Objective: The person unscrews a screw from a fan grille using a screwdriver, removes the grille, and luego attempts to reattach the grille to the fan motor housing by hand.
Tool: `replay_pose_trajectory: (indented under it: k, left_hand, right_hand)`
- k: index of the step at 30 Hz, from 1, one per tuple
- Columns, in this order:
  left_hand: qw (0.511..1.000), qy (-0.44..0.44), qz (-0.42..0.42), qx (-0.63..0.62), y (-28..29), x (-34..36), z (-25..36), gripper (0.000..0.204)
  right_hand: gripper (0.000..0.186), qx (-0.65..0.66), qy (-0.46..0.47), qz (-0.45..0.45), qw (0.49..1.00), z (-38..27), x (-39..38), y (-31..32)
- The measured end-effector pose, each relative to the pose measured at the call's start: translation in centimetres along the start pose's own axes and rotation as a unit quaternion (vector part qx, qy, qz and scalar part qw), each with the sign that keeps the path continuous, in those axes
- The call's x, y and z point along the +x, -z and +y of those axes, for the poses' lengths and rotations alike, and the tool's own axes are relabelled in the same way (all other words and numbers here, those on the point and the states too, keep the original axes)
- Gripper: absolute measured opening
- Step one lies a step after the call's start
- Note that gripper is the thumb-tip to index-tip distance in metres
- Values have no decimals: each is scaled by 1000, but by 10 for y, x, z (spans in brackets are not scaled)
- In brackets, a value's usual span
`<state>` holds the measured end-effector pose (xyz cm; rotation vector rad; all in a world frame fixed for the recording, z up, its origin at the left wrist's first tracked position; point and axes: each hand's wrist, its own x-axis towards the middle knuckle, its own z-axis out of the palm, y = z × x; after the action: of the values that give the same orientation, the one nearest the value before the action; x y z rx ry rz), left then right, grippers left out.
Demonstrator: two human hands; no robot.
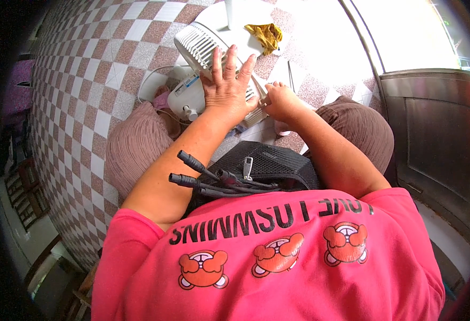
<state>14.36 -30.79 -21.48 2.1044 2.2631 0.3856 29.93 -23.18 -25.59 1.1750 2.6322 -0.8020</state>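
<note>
My left hand lies with fingers spread on a white fan, over its slatted grille. My right hand is closed on the grille's right edge, just beside my left hand. The fan's white motor housing, with a blue label and a knob, sits to the left of my left hand. Behind them is a round white base with an upright pole, and a crumpled yellow cloth lies on it. A thin dark object is right of the fan; I cannot make out what it is.
My knees flank the fan on the checkered floor. A white cord loops at the left. A black mesh bag with cables is at my waist. A dark door stands at right; furniture is at far left.
</note>
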Motion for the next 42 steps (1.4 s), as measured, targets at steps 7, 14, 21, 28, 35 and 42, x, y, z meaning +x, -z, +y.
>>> replay_pose_trajectory:
  k: [7, 14, 21, 28, 35, 42]
  left_hand:
    - [1000, -6, 10, 2, -1, -4, -2, 88]
    - [1000, -25, -3, 10, 6, -8, -4, 92]
    - [999, -18, -12, 32, 25, -12, -12, 96]
    - [997, 71, -12, -1, 34, 11, -29, 100]
    - [987, 134, -71, -49, 35, 6, -23, 115]
    - [993, 96, -31, -58, 29, -3, -29, 111]
  right_hand:
    - [28, -3, 9, -1, 1000, 1, -1, 1]
    - [26, -56, 0, -5, 998, 2, 4, -11]
    - [36, -14, -8, -52, 998, -12, -2, 4]
    - [41, -57, -9, -88, 995, -26, -8, 16]
    - [55, -115, -1, -13, 993, 22, 5, -38]
    - [66, 180, 47, -35, 982, -22, 8, 35]
